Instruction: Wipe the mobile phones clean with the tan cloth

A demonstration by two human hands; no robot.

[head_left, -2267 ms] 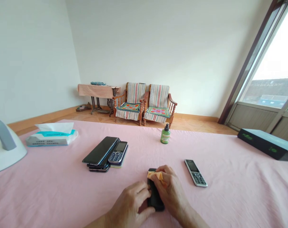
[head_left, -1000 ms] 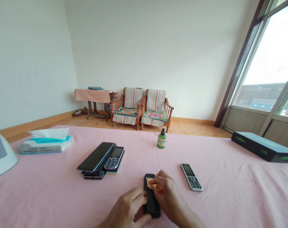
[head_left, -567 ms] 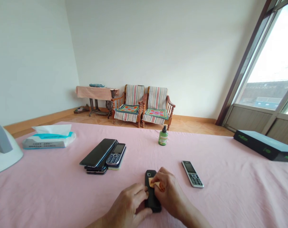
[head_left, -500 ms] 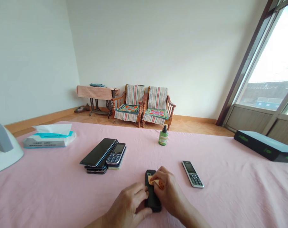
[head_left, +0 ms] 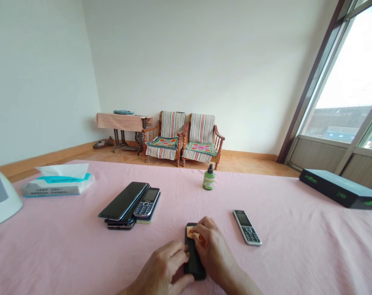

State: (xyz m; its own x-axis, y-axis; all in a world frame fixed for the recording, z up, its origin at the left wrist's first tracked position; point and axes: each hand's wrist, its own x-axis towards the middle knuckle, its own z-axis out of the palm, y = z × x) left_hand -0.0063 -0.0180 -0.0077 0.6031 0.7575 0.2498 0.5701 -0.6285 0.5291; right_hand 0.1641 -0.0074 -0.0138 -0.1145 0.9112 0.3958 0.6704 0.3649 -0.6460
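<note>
A black mobile phone (head_left: 192,260) lies on the pink tablecloth in front of me, its long side pointing away. My left hand (head_left: 166,264) grips its left edge and near end between fingers and thumb. In my right hand (head_left: 214,246) a small orange-yellow cloth (head_left: 190,232) is pinched and pressed onto the far end of the phone; part of the cloth is hidden under the fingers. To the right, a silver-and-black keypad phone (head_left: 246,228) rests face up. Beyond the hands stands a green spray bottle (head_left: 208,180).
Left of centre sit several stacked smartphones (head_left: 124,200), beside a dark keypad phone (head_left: 147,202) on a small pile. Farther left are a tissue pack (head_left: 57,186) and a white rounded object (head_left: 3,205). A black box (head_left: 339,190) lies at the right edge.
The cloth and my right hand have shifted slightly toward the phone's far end, covering the small detail there. My left hand keeps its grip. The whole view has shifted a little.
</note>
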